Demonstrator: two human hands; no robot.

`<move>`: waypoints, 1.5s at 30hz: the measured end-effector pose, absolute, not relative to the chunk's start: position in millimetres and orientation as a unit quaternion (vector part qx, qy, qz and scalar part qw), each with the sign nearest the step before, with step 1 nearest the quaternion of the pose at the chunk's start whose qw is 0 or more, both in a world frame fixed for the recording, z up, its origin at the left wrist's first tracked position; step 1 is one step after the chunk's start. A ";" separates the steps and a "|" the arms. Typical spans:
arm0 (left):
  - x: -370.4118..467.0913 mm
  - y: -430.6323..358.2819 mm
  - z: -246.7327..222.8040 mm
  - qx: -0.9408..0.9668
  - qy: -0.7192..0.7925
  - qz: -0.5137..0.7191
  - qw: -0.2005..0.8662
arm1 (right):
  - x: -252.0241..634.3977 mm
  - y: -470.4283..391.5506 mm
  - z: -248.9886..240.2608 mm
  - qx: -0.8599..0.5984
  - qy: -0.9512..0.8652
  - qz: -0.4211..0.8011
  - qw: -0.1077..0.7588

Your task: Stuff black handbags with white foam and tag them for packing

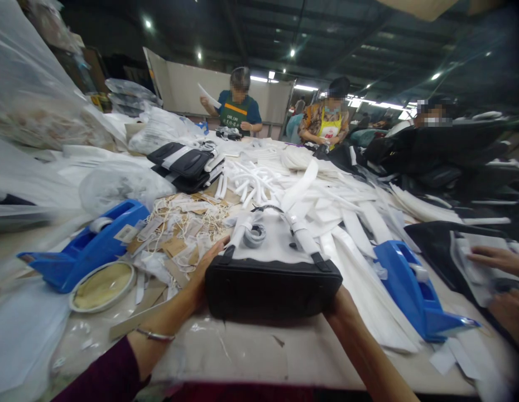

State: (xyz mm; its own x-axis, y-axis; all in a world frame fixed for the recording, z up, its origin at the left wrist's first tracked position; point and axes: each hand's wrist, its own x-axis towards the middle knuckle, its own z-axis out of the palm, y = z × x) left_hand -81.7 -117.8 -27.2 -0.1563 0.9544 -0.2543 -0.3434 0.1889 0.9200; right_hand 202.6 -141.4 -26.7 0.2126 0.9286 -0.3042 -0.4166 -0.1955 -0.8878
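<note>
The left-hand grip [204, 272] and right-hand grip [338, 301] hold a black bag [272, 290] near the front edge of the desk [243, 349], between blue tape dispensers [416, 298].

Left forearm [173, 310]: plain dark purple sleeve [109, 371] at 7–8 o'clock, ending partway; thin, curved, silver-coloured bangle [154, 335] just past its edge, toward 1 o'clock. Right forearm [364, 340], 4–5 o'clock: uncovered.

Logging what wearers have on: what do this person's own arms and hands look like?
The left arm has a dark purple sleeve and, nearer the wrist, a thin silvery bangle. The right arm shows no sleeve or jewellery. The left hand and right hand look ungloved.
</note>
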 end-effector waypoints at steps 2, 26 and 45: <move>-88.1 -113.9 -23.6 0.329 0.523 0.570 0.542 | 211.2 -141.7 -21.2 -0.524 -0.292 0.566 0.566; -93.3 -169.7 -9.3 0.553 0.475 0.511 0.455 | 62.6 -102.6 104.2 -0.407 -0.907 -0.003 -0.105; -84.3 -170.3 -10.9 0.537 0.458 0.549 0.448 | 72.5 -123.5 77.4 -0.435 -0.897 -0.011 0.079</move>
State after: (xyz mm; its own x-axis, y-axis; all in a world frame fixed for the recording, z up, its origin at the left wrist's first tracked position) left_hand -84.3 -170.3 -10.9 -0.0217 0.9835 0.1794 -0.0008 -0.1795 0.9838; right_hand 72.5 -123.5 77.4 -0.6095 0.7783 0.1508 0.7819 0.6216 -0.0477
